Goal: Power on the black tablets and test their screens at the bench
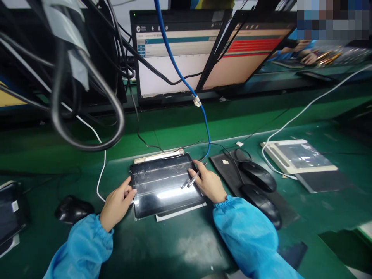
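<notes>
A black glossy tablet (167, 184) lies in front of me, with light strips mirrored on its screen. It rests over a pale holder (158, 155) whose back edge shows behind it. My left hand (117, 199) grips the tablet's left edge between thumb and fingers. At the right edge, my right hand (210, 182) has a thin pen (194, 179) pinched in its fingers, the tip over the screen. That hand also touches the tablet's side. A white edge (180, 211) sticks out under the tablet's front; what it belongs to is hidden.
Two monitors (174, 73) stand behind, crossed by a blue cable (174, 58). A thick black cable loop (87, 139) hangs at upper left. Black mice (257, 174) lie right on a dark pad (222, 170); another mouse (74, 209) is left. A white-framed holder (302, 155) sits far right. Another person's hands (308, 57) show behind.
</notes>
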The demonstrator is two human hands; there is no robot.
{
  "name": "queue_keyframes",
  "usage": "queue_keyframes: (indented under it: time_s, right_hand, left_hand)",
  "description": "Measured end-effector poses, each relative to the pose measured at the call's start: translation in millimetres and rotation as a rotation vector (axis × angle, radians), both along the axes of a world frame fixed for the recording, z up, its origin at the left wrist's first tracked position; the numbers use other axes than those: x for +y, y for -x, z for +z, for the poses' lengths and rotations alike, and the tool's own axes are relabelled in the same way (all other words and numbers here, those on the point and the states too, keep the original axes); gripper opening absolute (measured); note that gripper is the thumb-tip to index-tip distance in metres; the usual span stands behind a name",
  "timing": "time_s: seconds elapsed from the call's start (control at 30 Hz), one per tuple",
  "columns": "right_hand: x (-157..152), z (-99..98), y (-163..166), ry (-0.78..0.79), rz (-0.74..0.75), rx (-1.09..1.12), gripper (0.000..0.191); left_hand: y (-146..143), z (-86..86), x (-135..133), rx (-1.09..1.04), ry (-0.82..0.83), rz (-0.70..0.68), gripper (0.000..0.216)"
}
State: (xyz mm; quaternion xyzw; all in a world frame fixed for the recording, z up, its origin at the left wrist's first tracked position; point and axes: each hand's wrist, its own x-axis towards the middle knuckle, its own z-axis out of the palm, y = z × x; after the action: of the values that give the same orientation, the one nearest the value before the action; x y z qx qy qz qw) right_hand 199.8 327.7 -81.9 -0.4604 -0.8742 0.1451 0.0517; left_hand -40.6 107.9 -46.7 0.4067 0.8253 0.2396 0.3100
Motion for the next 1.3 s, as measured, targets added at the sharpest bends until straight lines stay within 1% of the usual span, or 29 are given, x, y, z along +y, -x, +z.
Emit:
queue_keyframes:
  time_s: [0.23, 0.33, 0.4, 0.47, 0.53, 0.6, 0.63, 0.67, 0.7, 0.73, 0.77, 0.8, 0.87, 0.9, 0.93, 0.97, 1.03, 1.1, 1.13, 1.2, 1.3]
  right_hand:
    - [-1, 0.7, 3, -0.017, -0.013, 0.011, 0.043]
    - [-2, 1.0, 6, -0.03, -0.008, 0.012, 0.042]
    - [-4, 5.3, 8, -0.048, -0.004, -0.007, 0.042]
    - [-8, 15.7, 9, -0.093, -0.008, -0.049, 0.047]
    - [-17, 33.7, 10, -0.158, -0.006, -0.061, 0.059]
    - [-34, 57.0, 14, -0.179, -0.004, 0.051, 0.075]
    - [-48, 68.8, 17, -0.145, 0.004, 0.171, 0.079]
    - [-65, 79.3, 22, -0.067, 0.018, 0.317, 0.081]
    - [-86, 87.8, 29, 0.06, 0.067, 0.486, 0.078]
    - [-110, 93.8, 40, 0.211, 0.137, 0.651, 0.073]
    - [-136, 97.3, 53, 0.407, 0.26, 0.765, 0.07]
    - [-163, 98.7, 71, 0.584, 0.362, 0.865, 0.072]
    - [-215, 97.7, 118, 0.917, 0.518, 0.908, 0.063]
    - [-238, 96.2, 146, 1.052, 0.569, 0.917, 0.057]
    - [-257, 94.5, 177, 1.123, 0.566, 0.945, 0.051]
    - [-273, 92.2, 208, 1.155, 0.555, 0.953, 0.045]
    - [-297, 85.4, 268, 1.134, 0.507, 1.004, 0.04]
    - [-315, 74.0, 316, 1.096, 0.453, 1.057, 0.034]
    - [-322, 66.6, 335, 1.076, 0.419, 1.087, 0.032]
    - [-337, 49.5, 362, 1.029, 0.334, 1.154, 0.029]
    - [-355, 25.3, 384, 0.936, 0.209, 1.245, 0.026]
  left_hand:
    - [2, -5.3, 2, 0.012, -0.031, -0.013, 0.056]
    - [2, -6.1, 5, 0.034, -0.045, -0.018, 0.05]
    - [-1, -1.3, 7, 0.069, -0.047, -0.025, 0.045]
    - [-6, 8.9, 3, 0.125, -0.059, -0.041, 0.041]
    - [-13, 23.5, -11, 0.2, -0.104, -0.049, 0.041]
    - [-18, 39.3, -40, 0.268, -0.179, -0.058, 0.046]
    - [-19, 45.9, -60, 0.288, -0.218, -0.067, 0.048]
    - [-19, 50.7, -83, 0.307, -0.256, -0.077, 0.048]
    - [-16, 53.3, -108, 0.335, -0.285, -0.075, 0.047]
    - [-10, 53.4, -135, 0.385, -0.305, -0.051, 0.044]
    - [-1, 51.4, -161, 0.497, -0.317, -0.001, 0.04]
    - [11, 47.7, -186, 0.625, -0.304, 0.082, 0.036]
    - [41, 37.8, -230, 0.851, -0.214, 0.275, 0.034]
    - [57, 32.8, -247, 0.898, -0.178, 0.346, 0.035]
    - [72, 28.2, -260, 0.931, -0.148, 0.397, 0.037]
    - [86, 24.0, -270, 0.947, -0.127, 0.432, 0.038]
    - [106, 16.9, -279, 0.962, -0.104, 0.466, 0.04]
    - [116, 10.2, -280, 0.966, -0.088, 0.475, 0.04]
    - [118, 6.9, -280, 0.963, -0.083, 0.477, 0.04]
    - [119, 0.8, -279, 0.954, -0.074, 0.475, 0.039]
    - [119, -5.0, -281, 0.936, -0.063, 0.464, 0.04]
